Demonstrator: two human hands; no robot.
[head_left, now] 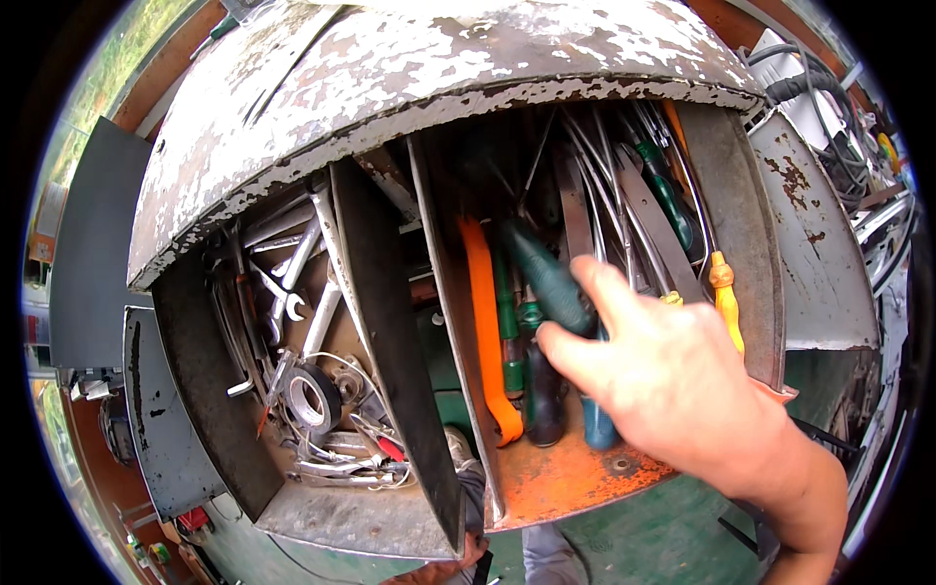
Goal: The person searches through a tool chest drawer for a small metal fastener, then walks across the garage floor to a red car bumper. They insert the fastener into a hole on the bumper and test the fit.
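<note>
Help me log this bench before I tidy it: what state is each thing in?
Worktop: white paint flaking.
Left drawer: pulled open, holding wrenches.
Right drawer: pulled open, orange paint worn.
Tape roll: lying in the left drawer.
Orange strip: bent at its near end.
Dark green handle: tilted, at the right hand's thumb and index finger; grip unclear.
Yellow handle: beside the right drawer's right wall.
</note>
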